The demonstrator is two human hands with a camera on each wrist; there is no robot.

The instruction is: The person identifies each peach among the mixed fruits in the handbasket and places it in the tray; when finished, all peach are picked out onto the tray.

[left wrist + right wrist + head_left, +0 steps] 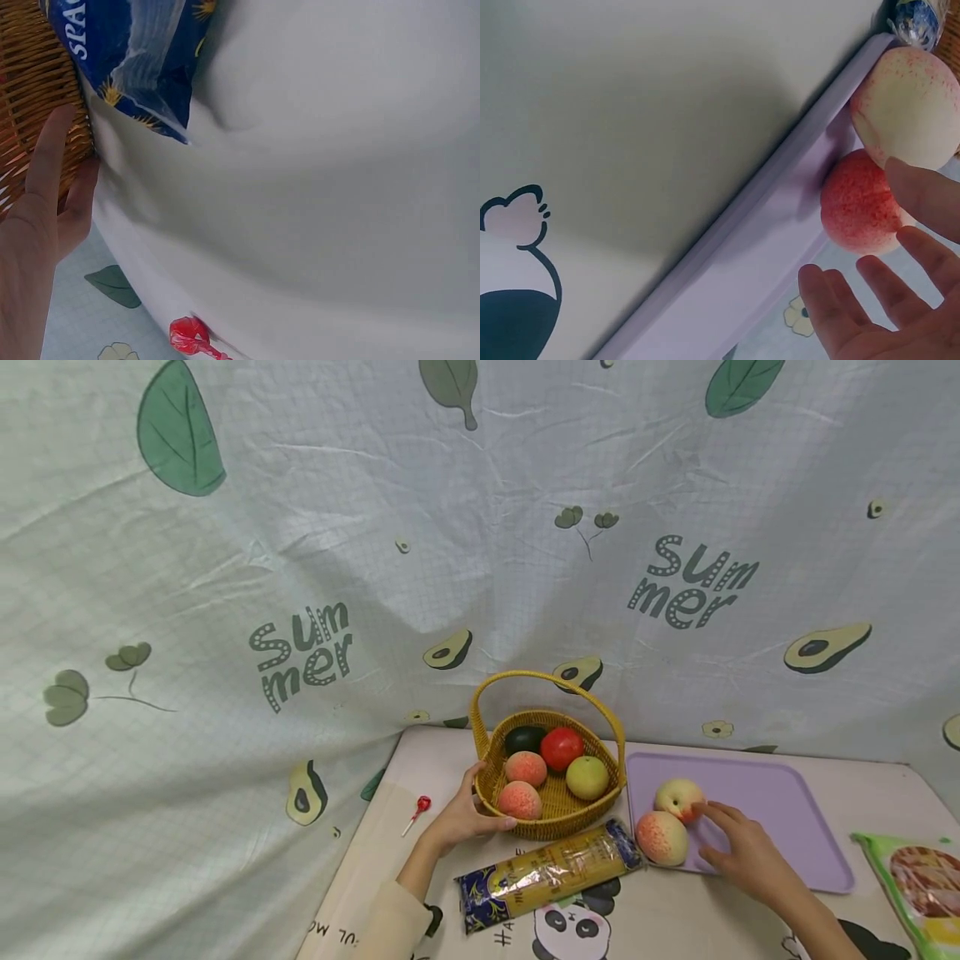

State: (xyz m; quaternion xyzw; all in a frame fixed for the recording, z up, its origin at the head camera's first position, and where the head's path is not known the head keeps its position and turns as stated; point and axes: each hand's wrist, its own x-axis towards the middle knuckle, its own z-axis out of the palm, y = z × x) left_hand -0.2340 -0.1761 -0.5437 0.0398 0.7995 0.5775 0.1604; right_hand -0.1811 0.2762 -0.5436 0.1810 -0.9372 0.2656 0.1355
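My left hand (461,818) rests against the left side of a wicker basket (551,831), its thumb along the front wall and its fingers at the side; the left wrist view shows thumb and fingers on the outer weave. Inside lie two pink peaches (520,800), a red round fruit (562,749), a yellow-green fruit (587,777) and a dark oval one (524,740). My right hand (750,856) is spread beside two more peaches, one nearer (662,838) and one farther (678,799), at the left end of a purple tray (780,827). Its fingertips overlap the farther peach.
A pack of spaghetti (551,872) lies in front of the basket, its right end by the nearer peach. A red lollipop (422,806) is left of my left hand. At the right edge sits a green food packet (918,885). A patterned curtain (487,568) hangs behind.
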